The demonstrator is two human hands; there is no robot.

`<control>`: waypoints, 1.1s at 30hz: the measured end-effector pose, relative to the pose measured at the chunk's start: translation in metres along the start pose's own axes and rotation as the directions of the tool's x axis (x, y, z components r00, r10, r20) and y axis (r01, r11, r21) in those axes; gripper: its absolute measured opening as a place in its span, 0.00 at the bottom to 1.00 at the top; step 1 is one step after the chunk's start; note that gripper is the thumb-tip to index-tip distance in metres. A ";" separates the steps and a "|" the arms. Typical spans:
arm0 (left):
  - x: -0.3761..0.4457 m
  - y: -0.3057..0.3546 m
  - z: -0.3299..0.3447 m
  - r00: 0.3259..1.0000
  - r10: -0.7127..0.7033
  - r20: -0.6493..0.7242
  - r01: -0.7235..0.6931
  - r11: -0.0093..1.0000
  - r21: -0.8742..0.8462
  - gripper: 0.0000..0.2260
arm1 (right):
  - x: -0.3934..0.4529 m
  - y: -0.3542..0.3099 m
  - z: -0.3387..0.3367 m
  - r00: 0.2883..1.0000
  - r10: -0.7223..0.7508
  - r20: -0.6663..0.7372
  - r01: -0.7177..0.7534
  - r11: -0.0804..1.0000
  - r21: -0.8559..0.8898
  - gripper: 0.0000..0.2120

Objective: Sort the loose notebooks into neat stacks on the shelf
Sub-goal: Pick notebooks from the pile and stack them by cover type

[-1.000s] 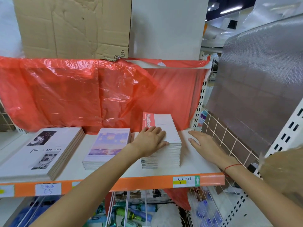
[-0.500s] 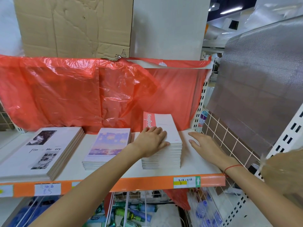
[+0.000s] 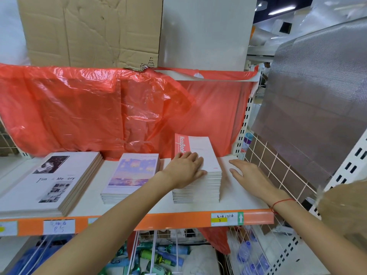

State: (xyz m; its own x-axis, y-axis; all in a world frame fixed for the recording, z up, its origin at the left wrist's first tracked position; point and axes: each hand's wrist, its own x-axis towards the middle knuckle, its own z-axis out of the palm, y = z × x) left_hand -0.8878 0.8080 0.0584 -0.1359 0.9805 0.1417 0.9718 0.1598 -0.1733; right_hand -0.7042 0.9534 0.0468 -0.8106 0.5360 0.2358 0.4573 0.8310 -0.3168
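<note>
On the white shelf stand three stacks of notebooks. The tallest, a stack with a red-striped cover marked "NoteBook", sits right of the middle, its far end close against the red plastic sheet that hangs across the back. The left hand lies flat on top of this stack, fingers straight and pressed on the cover, covering its near left part. The stack's near edge stands back from the shelf's orange front lip, leaving a strip of bare shelf in front.

The right hand rests open on the bare shelf just right of the stack, fingers straight and pointing toward the far left, with a thin gap between fingertips and the stack's right side. A red string circles that wrist. Right of the hand the shelf ends at a perforated upright and a wire grid.

Left of the tall stack, across a narrow gap, lies a lower stack with a purple sky cover. Further left, a wide stack of white notebooks with black-and-white photos reaches nearly to the front lip.

Above, a flattened cardboard box leans behind the upper shelf. Below, a wire basket holds bottles.
</note>
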 end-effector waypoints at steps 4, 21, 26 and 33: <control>0.001 0.000 0.000 1.000 0.003 0.008 -0.003 1.000 -0.004 0.23 | 0.000 -0.003 -0.001 1.000 -0.004 0.002 0.004 1.000 -0.003 0.19; -0.006 0.002 -0.008 0.998 -0.031 -0.045 0.030 0.999 -0.021 0.24 | -0.001 -0.008 -0.013 0.998 -0.007 -0.059 0.009 1.000 0.022 0.13; -0.028 -0.015 -0.015 0.961 -0.149 -0.232 0.109 0.979 -0.174 0.28 | 0.012 -0.035 -0.031 0.980 -0.062 -0.187 0.056 0.998 -0.041 0.13; -0.129 -0.064 -0.017 0.877 -0.349 -0.331 0.307 0.936 -0.174 0.18 | 0.034 -0.132 -0.017 0.945 -0.233 -0.229 0.241 0.970 0.010 0.11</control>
State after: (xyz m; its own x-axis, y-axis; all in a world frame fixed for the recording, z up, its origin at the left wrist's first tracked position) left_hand -0.9293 0.6693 0.0680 -0.3944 0.7660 0.5076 0.9013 0.4302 0.0511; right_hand -0.7862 0.8649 0.1124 -0.7891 0.3473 0.5067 0.2446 0.9343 -0.2595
